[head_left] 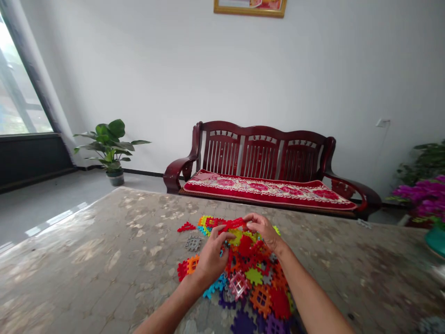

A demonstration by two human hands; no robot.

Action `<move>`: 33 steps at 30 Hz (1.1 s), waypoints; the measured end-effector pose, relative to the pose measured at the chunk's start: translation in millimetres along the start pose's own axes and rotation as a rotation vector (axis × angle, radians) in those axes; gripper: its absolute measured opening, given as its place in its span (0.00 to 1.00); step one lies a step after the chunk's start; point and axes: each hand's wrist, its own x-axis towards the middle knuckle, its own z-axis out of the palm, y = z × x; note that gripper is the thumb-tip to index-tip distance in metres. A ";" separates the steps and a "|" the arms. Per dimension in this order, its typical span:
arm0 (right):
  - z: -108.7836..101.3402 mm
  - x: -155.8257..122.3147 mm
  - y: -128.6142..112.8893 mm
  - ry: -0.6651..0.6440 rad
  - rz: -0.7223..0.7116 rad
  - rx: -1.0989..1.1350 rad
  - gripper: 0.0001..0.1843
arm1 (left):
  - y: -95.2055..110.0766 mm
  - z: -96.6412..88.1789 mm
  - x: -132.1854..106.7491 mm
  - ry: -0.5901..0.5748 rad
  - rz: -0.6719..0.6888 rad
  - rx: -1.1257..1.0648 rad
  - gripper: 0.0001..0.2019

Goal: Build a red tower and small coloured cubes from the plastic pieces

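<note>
From over the person's head I see a bright red plastic piece with notched edges (233,224), slim as it faces me, held just above the far side of a heap of toy pieces. Its full outline is hidden by fingers. The left hand (212,254) has its fingers curled and pinched onto the near-left end; the right hand (261,230) nips the other end, fingertips nearly closed.

Counting now: two hands, one held piece. Left of the heap, apart from it, lie one red plastic triangular frame (186,227) and one grey plastic square with a window grid (193,243). In the heap I make out one see-through pink square frame (238,285); the remaining toothed plastic pieces overlap too much to count. All rest on one tabletop with a grey-brown patterned cover (86,260). Beyond stands one dark red wooden bench (260,153) with three slatted back panels.
</note>
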 end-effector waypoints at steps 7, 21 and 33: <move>-24.1 -24.3 12.0 0.066 -0.018 -0.075 0.19 | 6.1 -15.9 -8.3 -0.209 -0.001 0.087 0.20; -73.6 -58.5 68.2 0.297 0.096 -0.498 0.26 | 2.0 -21.5 -102.6 -0.441 0.153 0.422 0.43; -41.2 -56.5 50.4 0.065 0.293 -0.900 0.28 | 29.3 33.2 -87.1 -0.433 0.030 0.592 0.41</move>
